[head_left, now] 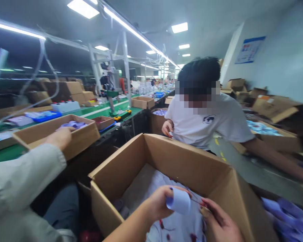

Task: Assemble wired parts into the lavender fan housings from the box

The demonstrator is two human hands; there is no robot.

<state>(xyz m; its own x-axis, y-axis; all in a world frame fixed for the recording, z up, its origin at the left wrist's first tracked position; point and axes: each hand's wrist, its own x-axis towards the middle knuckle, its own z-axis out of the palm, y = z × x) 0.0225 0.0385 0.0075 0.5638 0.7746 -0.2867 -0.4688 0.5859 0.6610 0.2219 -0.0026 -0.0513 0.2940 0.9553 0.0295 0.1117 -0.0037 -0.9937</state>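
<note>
My left hand is closed around a short, pale lilac and white cylindrical part, held over the open cardboard box. A thin dark wire runs from near this part towards my right hand. The right fingers are pinched at the wire's end, by a small red piece. Beneath both hands, a whitish sheet lies in the box, with several small dark red pieces with wires on it. Blur hides their exact kind.
A co-worker in a white T-shirt is across the box. At left, another person's sleeved arm reaches into a shallow carton on the green bench. Lilac parts lie at lower right.
</note>
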